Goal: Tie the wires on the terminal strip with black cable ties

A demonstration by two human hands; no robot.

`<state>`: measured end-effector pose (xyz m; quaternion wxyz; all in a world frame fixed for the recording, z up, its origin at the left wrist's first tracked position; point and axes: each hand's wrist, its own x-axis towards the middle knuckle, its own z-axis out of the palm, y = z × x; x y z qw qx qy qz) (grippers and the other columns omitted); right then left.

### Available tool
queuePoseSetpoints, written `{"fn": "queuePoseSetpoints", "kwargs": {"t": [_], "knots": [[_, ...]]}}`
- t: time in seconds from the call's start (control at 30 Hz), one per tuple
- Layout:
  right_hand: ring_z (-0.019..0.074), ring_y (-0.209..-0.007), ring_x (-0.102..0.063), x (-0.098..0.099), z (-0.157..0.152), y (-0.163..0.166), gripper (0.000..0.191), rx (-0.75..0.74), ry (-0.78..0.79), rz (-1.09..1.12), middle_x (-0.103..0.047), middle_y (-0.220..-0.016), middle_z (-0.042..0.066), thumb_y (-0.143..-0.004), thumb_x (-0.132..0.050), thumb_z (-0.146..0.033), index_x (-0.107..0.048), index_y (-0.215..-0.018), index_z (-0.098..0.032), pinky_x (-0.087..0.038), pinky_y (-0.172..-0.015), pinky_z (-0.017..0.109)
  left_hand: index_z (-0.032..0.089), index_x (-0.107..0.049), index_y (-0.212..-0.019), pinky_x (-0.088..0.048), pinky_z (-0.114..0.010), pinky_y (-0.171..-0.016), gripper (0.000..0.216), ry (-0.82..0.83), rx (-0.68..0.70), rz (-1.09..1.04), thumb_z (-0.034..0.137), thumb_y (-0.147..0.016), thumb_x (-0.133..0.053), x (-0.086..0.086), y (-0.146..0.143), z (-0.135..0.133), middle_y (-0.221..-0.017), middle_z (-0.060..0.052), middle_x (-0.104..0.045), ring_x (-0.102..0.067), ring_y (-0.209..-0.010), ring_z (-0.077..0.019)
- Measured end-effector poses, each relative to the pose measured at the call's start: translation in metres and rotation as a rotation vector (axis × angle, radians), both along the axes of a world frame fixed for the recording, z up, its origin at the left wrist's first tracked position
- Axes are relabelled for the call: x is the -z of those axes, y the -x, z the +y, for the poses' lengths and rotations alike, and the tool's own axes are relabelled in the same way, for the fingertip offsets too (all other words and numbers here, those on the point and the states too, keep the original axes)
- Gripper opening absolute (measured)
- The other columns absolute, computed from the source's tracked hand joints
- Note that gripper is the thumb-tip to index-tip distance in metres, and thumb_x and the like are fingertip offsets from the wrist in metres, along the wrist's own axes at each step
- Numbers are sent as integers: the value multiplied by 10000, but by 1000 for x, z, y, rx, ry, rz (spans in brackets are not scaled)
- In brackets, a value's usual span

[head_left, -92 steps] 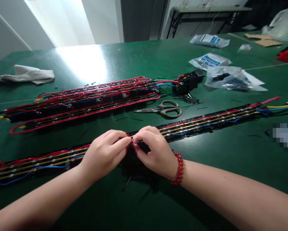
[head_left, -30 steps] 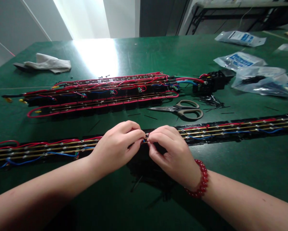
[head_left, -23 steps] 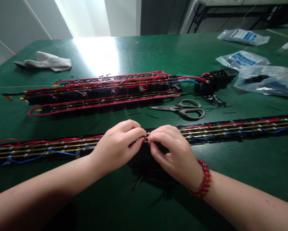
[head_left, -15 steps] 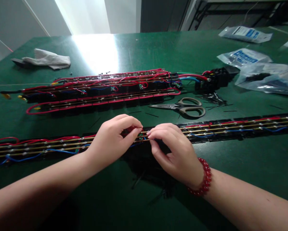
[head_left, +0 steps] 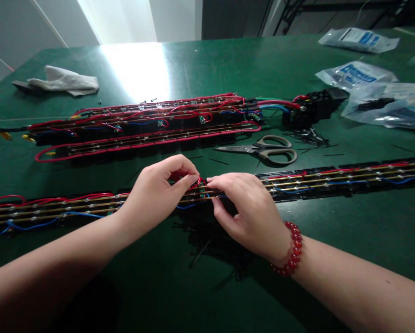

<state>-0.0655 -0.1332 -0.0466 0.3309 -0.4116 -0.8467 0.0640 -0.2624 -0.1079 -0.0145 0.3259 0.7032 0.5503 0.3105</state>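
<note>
A long black strip (head_left: 346,188) with brass-coloured rods and red and blue wires runs across the table in front of me. At its middle, my left hand (head_left: 155,196) pinches a thin red wire (head_left: 201,181) between thumb and forefinger, just above a small green circuit board (head_left: 203,190). Right of that board, my right hand (head_left: 251,208) rests at the strip with thumb and forefinger apart, the fingertips touching or close to the rods. A red bead bracelet (head_left: 294,249) circles the right wrist. The other right fingers are curled and partly hidden.
Behind the strip lie scissors (head_left: 263,150) and a folded red-wired assembly (head_left: 145,125) joined to a black connector block (head_left: 308,111). Black cable ties (head_left: 217,252) lie in shadow nearer me. Plastic bags (head_left: 384,108) sit at right, a pale glove or cloth (head_left: 64,81) at far left.
My left hand has shifted slightly up and left, and the red wire now shows at its fingertips. My right hand has moved a little left, its thumb and forefinger wider apart.
</note>
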Motion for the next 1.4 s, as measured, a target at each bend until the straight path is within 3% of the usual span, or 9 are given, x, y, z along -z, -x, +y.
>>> {"fn": "queuePoseSetpoints", "kwargs": {"t": [0.3, 0.63, 0.97, 1.17, 1.4], "knots": [[233, -997, -684, 0, 2, 1, 185, -1, -1, -6, -744, -1045, 55, -880, -570, -155, -630, -1055, -167, -500, -907, 401, 205, -621, -814, -449, -215, -686, 70, -30, 40, 6, 188, -882, -614, 4, 2, 2, -779, 53, -644, -592, -737, -99], [239, -1004, -683, -1, 1, 1, 179, -5, -4, -12, -743, -1051, 61, -875, -577, -150, -633, -1045, -163, -497, -908, 407, 218, -564, -836, -408, -216, -608, 62, 21, 19, 17, 210, -894, -584, 5, 3, 2, -727, 62, -599, -553, -674, -102], [242, -1008, -686, 0, 0, 0, 164, -5, 23, 3, -748, -1054, 66, -877, -572, -160, -631, -1029, -182, -493, -906, 412, 228, -649, -970, -463, -222, -669, 104, -17, 69, 41, 264, -873, -637, 6, 2, 2, -841, 30, -677, -627, -775, -123], [245, -1018, -686, -2, 0, 0, 165, -3, 47, 3, -751, -1062, 61, -883, -563, -166, -627, -1028, -209, -496, -916, 421, 209, -660, -853, -474, -237, -685, 60, -20, 72, 56, 252, -860, -618, 3, 2, 1, -829, 12, -684, -620, -768, -135], [246, -1029, -684, -2, 0, 1, 169, -2, 55, 3, -750, -1077, 62, -876, -573, -162, -627, -1028, -213, -491, -922, 423, 215, -646, -870, -455, -239, -680, 49, -21, 38, 58, 251, -872, -612, 3, 2, 1, -819, 24, -667, -604, -764, -131]]}}
